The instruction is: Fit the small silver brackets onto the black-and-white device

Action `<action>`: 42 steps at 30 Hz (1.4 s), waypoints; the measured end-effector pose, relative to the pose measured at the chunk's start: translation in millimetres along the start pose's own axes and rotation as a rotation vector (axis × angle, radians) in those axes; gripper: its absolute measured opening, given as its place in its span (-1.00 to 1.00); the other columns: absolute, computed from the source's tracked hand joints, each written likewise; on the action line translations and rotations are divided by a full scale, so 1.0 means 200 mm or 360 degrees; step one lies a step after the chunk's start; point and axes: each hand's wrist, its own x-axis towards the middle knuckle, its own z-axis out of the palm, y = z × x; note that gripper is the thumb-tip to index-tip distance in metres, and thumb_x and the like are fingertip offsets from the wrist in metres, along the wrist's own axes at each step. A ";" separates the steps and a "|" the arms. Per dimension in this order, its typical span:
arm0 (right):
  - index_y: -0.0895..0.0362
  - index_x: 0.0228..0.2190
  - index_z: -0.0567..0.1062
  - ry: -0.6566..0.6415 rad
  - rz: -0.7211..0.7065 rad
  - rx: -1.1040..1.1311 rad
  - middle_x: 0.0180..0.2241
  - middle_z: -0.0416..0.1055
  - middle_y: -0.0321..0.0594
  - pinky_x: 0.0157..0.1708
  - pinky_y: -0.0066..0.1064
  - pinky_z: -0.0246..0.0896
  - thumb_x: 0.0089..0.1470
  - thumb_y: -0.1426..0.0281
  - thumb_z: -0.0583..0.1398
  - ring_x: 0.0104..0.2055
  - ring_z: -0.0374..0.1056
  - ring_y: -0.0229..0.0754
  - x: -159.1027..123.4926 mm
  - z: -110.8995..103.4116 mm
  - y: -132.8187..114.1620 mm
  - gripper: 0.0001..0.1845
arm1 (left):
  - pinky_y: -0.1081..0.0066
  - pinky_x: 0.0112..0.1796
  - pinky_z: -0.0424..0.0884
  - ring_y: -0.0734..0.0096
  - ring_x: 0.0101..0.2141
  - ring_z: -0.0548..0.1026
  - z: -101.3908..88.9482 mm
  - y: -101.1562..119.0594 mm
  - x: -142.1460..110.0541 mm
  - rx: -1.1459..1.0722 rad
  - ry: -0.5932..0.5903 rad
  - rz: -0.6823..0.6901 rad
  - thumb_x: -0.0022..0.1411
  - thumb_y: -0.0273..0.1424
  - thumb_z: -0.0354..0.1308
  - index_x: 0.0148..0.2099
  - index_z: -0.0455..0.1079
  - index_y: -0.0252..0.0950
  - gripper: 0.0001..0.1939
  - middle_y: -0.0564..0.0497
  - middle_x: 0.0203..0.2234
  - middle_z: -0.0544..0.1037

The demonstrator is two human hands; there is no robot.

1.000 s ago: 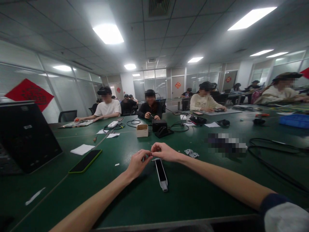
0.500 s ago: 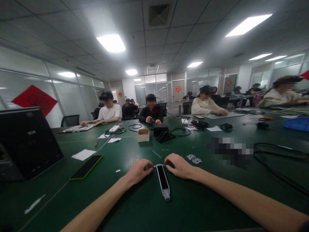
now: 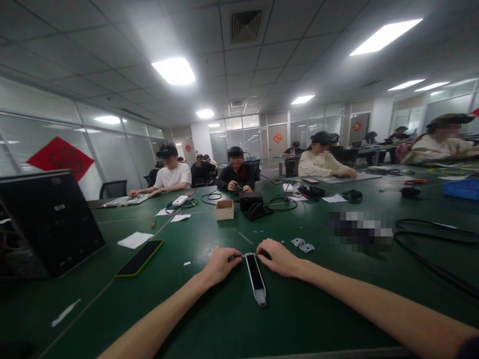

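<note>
A long, narrow device with a white frame and a dark face (image 3: 256, 276) lies lengthwise on the green table, its grey end toward me. My left hand (image 3: 221, 264) is at the far left corner, thumb and fingers closed in a pinch. Something small and pale shows between its fingertips and the device. On the other side, my right hand (image 3: 279, 257) rests with curled fingers and thumb brought together against the far right corner. What it pinches is too small to make out. Beyond the right hand lie flat grey metal pieces (image 3: 303, 245).
On the left are a phone with a green edge (image 3: 140, 259), folded white paper (image 3: 135, 240) and a black computer case (image 3: 48, 224). Ahead stand a small open cardboard box (image 3: 224, 210) and a black device (image 3: 251, 204). Black cables (image 3: 415, 239) curve at the right. Several people sit across.
My hands have parted from their meeting point above the device's far end and come down to its two far corners. Over the last half second they have barely moved.
</note>
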 end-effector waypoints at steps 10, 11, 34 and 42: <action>0.18 -0.32 0.49 0.0009 -0.0026 -0.0045 -0.32 0.43 -0.13 -0.23 -0.34 0.23 0.13 0.41 0.10 -0.27 0.31 -0.15 0.00 0.00 0.00 -0.83 | 0.47 -0.29 0.36 0.40 -0.35 0.50 0.04 0.01 0.02 -0.0071 0.0084 -0.0052 0.25 -0.35 0.07 -0.17 0.51 -0.22 -0.80 0.07 -0.32 0.61; 0.18 -0.32 0.49 0.0000 -0.0039 -0.0079 -0.32 0.44 -0.13 -0.22 -0.34 0.23 0.13 0.40 0.10 -0.26 0.31 -0.15 0.00 -0.01 -0.01 -0.83 | 0.47 -0.29 0.36 0.40 -0.35 0.50 0.04 0.01 0.02 -0.0072 0.0076 -0.0048 0.26 -0.34 0.07 -0.17 0.51 -0.22 -0.79 0.07 -0.32 0.61; 0.14 -0.30 0.55 -0.0339 0.0074 -0.0810 -0.24 0.44 -0.07 -0.20 -0.34 0.17 0.13 0.37 0.13 -0.15 0.31 -0.05 0.03 -0.26 0.28 -0.80 | 0.42 -0.34 0.30 0.34 -0.35 0.45 0.03 -0.01 0.01 0.0218 0.0070 0.0006 0.20 -0.31 0.13 -0.18 0.41 -0.27 -0.83 0.02 -0.35 0.50; 0.16 -0.30 0.53 -0.0370 0.0261 -0.0831 -0.26 0.47 -0.07 -0.26 -0.37 0.20 0.12 0.34 0.13 -0.17 0.36 -0.04 0.05 -0.22 0.31 -0.79 | 0.42 -0.34 0.31 0.36 -0.36 0.44 0.04 -0.02 0.01 0.0254 0.0073 0.0036 0.22 -0.31 0.12 -0.17 0.42 -0.26 -0.83 0.02 -0.32 0.49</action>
